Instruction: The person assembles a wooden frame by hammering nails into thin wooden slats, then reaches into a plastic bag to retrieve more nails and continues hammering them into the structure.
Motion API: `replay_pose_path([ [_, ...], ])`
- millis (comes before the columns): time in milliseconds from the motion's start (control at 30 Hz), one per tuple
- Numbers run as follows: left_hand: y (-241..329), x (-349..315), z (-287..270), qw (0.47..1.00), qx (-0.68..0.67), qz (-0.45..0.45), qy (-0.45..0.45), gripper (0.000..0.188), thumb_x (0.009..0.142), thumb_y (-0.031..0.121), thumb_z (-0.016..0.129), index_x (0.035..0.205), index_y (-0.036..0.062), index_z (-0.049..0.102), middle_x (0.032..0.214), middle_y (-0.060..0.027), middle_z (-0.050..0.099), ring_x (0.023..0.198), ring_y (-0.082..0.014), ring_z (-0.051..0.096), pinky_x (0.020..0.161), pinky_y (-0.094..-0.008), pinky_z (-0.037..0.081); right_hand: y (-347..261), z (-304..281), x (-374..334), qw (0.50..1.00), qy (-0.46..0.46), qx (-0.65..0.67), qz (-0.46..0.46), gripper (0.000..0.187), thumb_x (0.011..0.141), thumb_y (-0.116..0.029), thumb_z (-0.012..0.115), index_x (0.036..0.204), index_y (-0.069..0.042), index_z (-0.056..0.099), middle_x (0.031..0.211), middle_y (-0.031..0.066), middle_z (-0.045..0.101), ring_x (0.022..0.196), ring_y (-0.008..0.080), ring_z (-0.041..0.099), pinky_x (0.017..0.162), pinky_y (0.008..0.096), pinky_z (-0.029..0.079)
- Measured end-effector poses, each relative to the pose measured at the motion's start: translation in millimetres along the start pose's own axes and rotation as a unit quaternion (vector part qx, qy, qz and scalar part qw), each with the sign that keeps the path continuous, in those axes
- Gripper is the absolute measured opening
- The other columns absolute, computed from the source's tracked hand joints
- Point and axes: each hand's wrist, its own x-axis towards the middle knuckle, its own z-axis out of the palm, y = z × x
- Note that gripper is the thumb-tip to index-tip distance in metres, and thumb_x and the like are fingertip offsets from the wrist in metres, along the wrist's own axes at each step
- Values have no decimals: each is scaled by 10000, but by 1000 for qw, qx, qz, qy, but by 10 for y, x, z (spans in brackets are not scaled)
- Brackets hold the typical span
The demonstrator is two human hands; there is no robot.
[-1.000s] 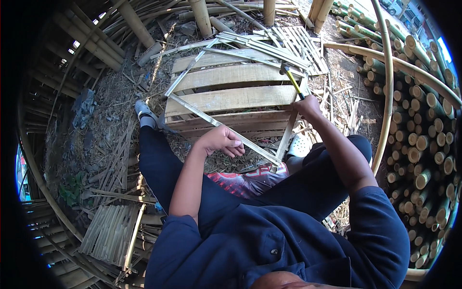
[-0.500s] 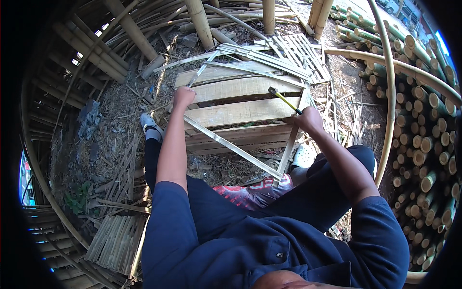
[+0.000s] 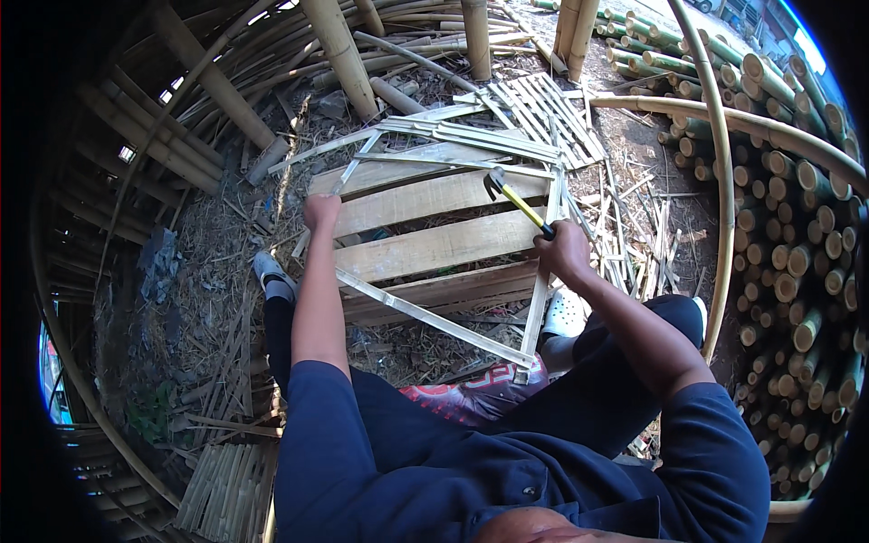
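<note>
A square frame of split bamboo strips lies tilted across a low bench of wooden planks, one corner pointing toward me. My left hand is closed around the frame's left corner. In my right hand is a claw hammer with a yellow and black handle, its dark head pointing up and left above the planks. That hand is over the frame's right side strip; whether it also touches the strip, I cannot tell.
More thin bamboo strips and a slatted bamboo panel lie on the bench's far side. Cut bamboo poles are stacked at the right. A bundle of short strips sits at lower left. Upright bamboo posts stand behind.
The frame and my left hand have come slightly toward me. The hammer has turned, so its claw shows more clearly, and it stays in my right hand. The whole view has shifted a little.
</note>
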Motion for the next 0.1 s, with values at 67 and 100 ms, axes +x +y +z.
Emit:
replay_pose_path([
  [67, 90, -140, 16, 999, -40, -26, -19, 292, 779, 297, 743, 996, 119, 822, 1074, -198, 763, 1035, -379, 729, 937, -451, 560, 51, -125, 70, 998, -30, 26, 41, 246, 843, -219, 706, 945, 1, 743, 941, 199, 730, 888, 346, 727, 835, 463, 550],
  [100, 87, -145, -56, 999, -38, -26, -16, 292, 779, 297, 743, 996, 119, 822, 1074, -198, 763, 1035, -379, 729, 937, -451, 560, 27, -127, 49, 998, -31, 29, 39, 246, 843, -219, 706, 945, 1, 743, 941, 199, 730, 888, 346, 727, 835, 463, 550],
])
